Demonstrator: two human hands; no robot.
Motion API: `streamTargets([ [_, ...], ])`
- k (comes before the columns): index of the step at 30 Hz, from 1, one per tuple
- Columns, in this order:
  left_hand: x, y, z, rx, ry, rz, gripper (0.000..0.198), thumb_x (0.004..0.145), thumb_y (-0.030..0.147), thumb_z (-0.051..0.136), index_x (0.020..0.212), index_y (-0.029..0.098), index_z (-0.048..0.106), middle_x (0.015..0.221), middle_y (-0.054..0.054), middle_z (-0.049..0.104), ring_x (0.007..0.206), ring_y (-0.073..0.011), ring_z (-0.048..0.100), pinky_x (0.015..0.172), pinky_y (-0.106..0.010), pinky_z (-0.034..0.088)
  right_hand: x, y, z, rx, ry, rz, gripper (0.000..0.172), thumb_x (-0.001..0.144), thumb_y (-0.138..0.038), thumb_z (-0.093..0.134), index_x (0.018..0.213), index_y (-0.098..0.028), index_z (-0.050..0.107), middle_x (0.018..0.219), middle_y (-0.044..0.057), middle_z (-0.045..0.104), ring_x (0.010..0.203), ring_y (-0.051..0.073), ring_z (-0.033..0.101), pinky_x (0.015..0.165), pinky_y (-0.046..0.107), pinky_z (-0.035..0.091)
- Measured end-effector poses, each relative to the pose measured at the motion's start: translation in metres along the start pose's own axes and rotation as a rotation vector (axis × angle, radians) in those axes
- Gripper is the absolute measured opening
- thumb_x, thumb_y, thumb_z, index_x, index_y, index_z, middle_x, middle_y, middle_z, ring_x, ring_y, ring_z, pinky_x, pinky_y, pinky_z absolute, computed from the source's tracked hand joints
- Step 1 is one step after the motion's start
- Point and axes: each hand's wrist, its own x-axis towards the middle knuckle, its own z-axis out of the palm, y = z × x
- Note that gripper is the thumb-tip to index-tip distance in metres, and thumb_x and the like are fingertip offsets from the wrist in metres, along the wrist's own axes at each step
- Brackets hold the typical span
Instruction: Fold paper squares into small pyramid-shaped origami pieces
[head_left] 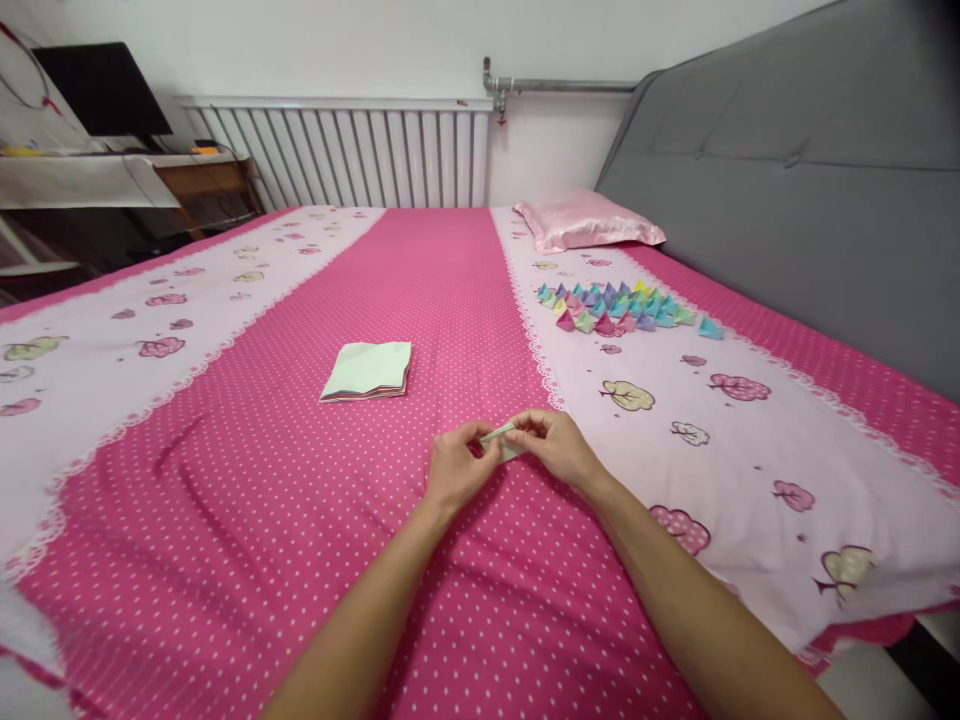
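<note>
My left hand (456,466) and my right hand (553,444) meet over the pink dotted bedspread (315,520). Both pinch a small folded piece of pale green paper (501,438) between their fingertips, just above the cloth. A stack of square paper sheets (369,371), pale green on top, lies to the left and a little farther away. A cluster of several small folded paper pieces (619,306) in pink, blue, green and yellow sits farther off to the right on the pale strip of the spread.
A pink satin pillow (586,220) lies at the far right by the grey padded headboard (795,170). A white radiator (352,155) runs along the back wall. A desk with a dark monitor (101,90) stands at the far left.
</note>
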Motion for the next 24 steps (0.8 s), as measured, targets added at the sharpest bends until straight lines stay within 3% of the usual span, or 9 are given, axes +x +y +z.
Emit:
streamTargets([
  [8, 0.0, 0.0, -0.005, -0.061, -0.102, 0.023, 0.022, 0.074, 0.019, 0.048, 0.083, 0.016, 0.068, 0.071, -0.002, 0.067, 0.059, -0.0103, 0.056, 0.056, -0.02, 0.04, -0.002, -0.003, -0.002, -0.082, -0.023, -0.027, 0.023, 0.073, -0.036, 0.06, 0.078, -0.014, 0.064, 0.068, 0.001, 0.062, 0.059, 0.012, 0.053, 0.056, 0.023, 0.041],
  [17, 0.003, 0.0, -0.01, -0.235, -0.277, 0.012, 0.025, 0.068, 0.013, 0.043, 0.081, 0.013, 0.065, 0.053, 0.004, 0.052, 0.044, -0.0054, 0.038, 0.044, -0.018, 0.026, -0.002, -0.006, -0.004, 0.158, -0.092, 0.1, 0.021, 0.066, -0.032, 0.069, 0.072, -0.013, 0.062, 0.066, 0.0, 0.062, 0.058, 0.01, 0.054, 0.058, 0.024, 0.04],
  [21, 0.006, -0.001, -0.014, -0.351, -0.3, -0.034, 0.026, 0.065, 0.009, 0.044, 0.084, 0.013, 0.062, 0.052, 0.004, 0.053, 0.04, -0.0043, 0.036, 0.041, -0.017, 0.024, -0.003, -0.01, -0.004, 0.249, -0.097, 0.174, 0.024, 0.062, -0.033, 0.073, 0.071, -0.013, 0.061, 0.061, -0.002, 0.061, 0.052, 0.008, 0.052, 0.054, 0.022, 0.039],
  [24, 0.009, -0.001, -0.019, -0.469, -0.245, -0.084, 0.024, 0.065, 0.01, 0.048, 0.085, 0.013, 0.059, 0.057, 0.002, 0.06, 0.039, -0.0043, 0.04, 0.04, -0.016, 0.027, -0.004, -0.012, -0.006, 0.288, -0.048, 0.201, 0.026, 0.063, -0.034, 0.073, 0.073, -0.014, 0.06, 0.054, -0.005, 0.057, 0.044, 0.005, 0.047, 0.046, 0.018, 0.034],
])
